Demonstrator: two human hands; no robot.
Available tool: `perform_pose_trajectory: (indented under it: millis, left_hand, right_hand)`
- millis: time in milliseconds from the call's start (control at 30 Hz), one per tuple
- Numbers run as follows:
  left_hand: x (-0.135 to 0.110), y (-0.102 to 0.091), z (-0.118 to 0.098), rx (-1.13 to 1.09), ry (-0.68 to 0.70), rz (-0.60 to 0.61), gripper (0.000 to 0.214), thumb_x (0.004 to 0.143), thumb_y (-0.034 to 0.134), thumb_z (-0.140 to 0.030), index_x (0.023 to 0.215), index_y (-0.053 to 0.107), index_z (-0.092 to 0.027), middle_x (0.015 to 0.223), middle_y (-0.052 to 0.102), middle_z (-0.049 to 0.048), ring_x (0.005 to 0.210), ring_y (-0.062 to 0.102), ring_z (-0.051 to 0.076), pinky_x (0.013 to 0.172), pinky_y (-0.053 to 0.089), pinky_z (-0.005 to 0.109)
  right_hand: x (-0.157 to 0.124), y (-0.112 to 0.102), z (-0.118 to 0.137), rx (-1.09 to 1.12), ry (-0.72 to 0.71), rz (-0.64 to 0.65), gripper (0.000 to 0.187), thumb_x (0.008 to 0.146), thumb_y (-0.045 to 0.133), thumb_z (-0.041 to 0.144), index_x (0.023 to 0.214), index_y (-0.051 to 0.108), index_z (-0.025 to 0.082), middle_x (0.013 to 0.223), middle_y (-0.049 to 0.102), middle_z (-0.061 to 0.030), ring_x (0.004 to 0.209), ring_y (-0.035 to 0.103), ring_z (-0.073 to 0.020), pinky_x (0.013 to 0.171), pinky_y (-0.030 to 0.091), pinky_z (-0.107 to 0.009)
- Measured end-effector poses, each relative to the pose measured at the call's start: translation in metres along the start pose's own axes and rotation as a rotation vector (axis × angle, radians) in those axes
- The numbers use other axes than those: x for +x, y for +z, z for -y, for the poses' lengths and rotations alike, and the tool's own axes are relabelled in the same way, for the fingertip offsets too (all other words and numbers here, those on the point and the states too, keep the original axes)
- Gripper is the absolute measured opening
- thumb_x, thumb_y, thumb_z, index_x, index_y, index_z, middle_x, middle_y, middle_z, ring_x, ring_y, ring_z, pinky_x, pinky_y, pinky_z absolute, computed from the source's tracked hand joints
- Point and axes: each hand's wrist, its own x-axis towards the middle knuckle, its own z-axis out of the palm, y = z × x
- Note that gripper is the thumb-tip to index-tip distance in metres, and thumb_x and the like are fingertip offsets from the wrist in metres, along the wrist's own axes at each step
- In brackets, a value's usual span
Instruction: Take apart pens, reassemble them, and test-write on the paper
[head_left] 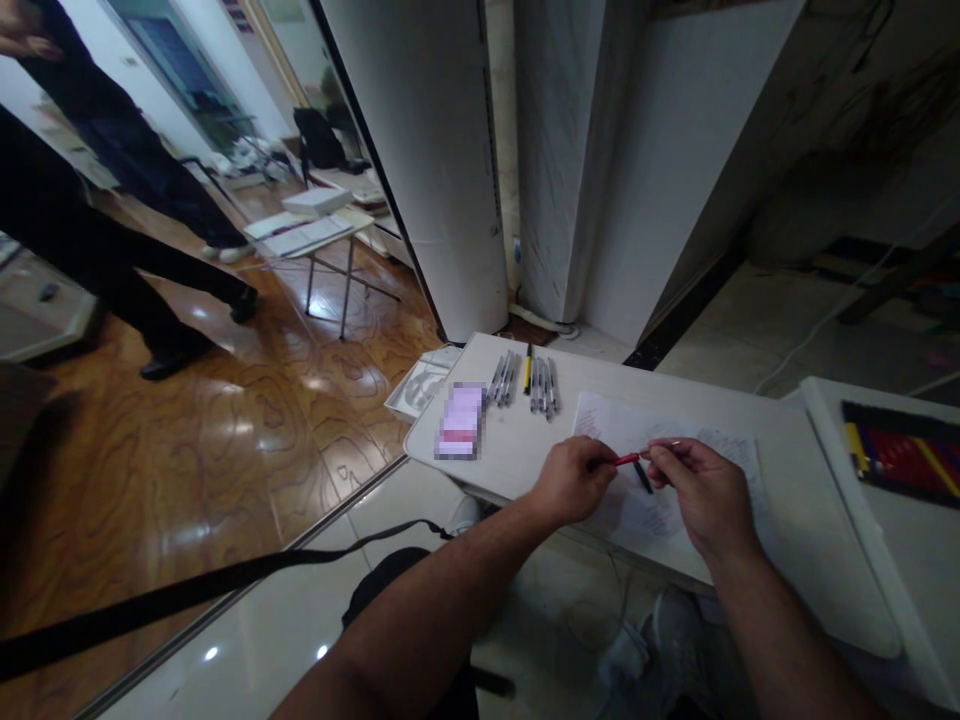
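My left hand [574,482] is closed in a pinch on one end of a slim red pen [627,460], above a sheet of paper [592,410] on a small white table. My right hand [709,495] pinches at the pen's other end, where a thin pale piece shows; the fingertips hide how the parts join. Beneath the hands, a short black stick-like piece [643,478] lies on the paper, partly covered by the right fingers. Pinkish scribbled marks cover the sheet.
Clear pens [502,378], more clear pens [544,385] and a yellow-and-black pen [528,370] lie on the table [517,455], beside a blurred phone-like object [461,420]. A dark tray [904,455] sits at right. Two people stand at far left, near a folding table [352,222].
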Motion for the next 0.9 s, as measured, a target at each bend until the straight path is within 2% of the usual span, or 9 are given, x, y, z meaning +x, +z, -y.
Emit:
perform_pose_trajectory:
  millis: [433, 733, 900]
  left_hand:
    - [-0.0005, 0.0002, -0.0018, 0.015, -0.024, -0.010, 0.011, 0.070, 0.068, -0.018, 0.081, 0.068, -0.018, 0.075, 0.065, 0.0002, 0.070, 0.057, 0.014, 0.065, 0.042, 0.024]
    - [0.0013, 0.0023, -0.0010, -0.020, -0.015, -0.036, 0.011, 0.068, 0.068, -0.013, 0.077, 0.065, -0.018, 0.072, 0.062, -0.0014, 0.068, 0.055, 0.012, 0.063, 0.041, 0.023]
    - [0.0028, 0.0006, -0.0048, -0.048, -0.058, -0.053, 0.008, 0.070, 0.067, -0.014, 0.076, 0.064, -0.018, 0.071, 0.062, -0.0020, 0.066, 0.054, 0.011, 0.063, 0.040, 0.023]
  right_hand:
    - [0.0006, -0.0001, -0.0054, -0.045, 0.031, 0.018, 0.031, 0.069, 0.080, 0.039, 0.084, 0.070, 0.014, 0.064, 0.068, -0.0032, 0.055, 0.060, -0.0125, 0.050, 0.049, -0.022]
    - [0.0007, 0.0034, -0.0036, -0.047, 0.007, 0.022, 0.029, 0.070, 0.078, 0.041, 0.076, 0.068, 0.014, 0.059, 0.065, -0.0015, 0.052, 0.058, -0.0114, 0.050, 0.048, -0.022]
    - [0.0033, 0.0004, -0.0039, -0.019, -0.017, 0.048, 0.032, 0.070, 0.078, 0.042, 0.084, 0.071, 0.014, 0.065, 0.067, -0.0029, 0.055, 0.059, -0.0125, 0.050, 0.049, -0.024]
